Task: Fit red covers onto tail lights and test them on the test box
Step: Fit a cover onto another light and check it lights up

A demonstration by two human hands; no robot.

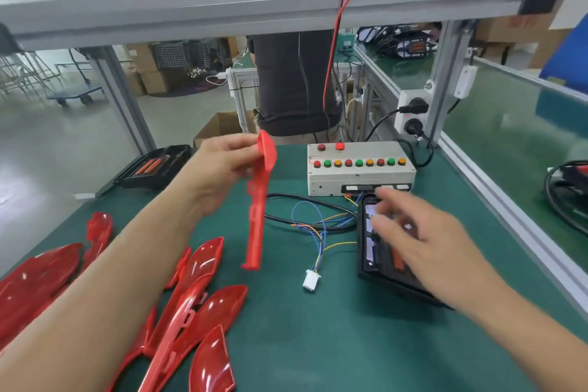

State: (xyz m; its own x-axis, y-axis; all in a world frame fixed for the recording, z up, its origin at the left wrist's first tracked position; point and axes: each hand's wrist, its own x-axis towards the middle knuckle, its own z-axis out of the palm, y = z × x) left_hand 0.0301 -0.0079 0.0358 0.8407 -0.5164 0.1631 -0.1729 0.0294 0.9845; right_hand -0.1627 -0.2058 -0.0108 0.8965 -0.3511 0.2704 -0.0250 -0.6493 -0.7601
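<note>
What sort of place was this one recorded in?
Probably a factory assembly bench: a button-covered test box on a green mat, loose red covers piled up, and an aluminium frame overhead.

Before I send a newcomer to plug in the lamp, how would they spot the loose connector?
Start at the grey test box with coloured buttons. Follow the thin coloured wires towards the near edge of the green mat. They end in a small white plastic plug, the only white thing there.

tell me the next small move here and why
Probably steady the black tail light with the right hand, then bring over the red cover held in the left hand: the cover is still in the air, apart from the light.
</note>
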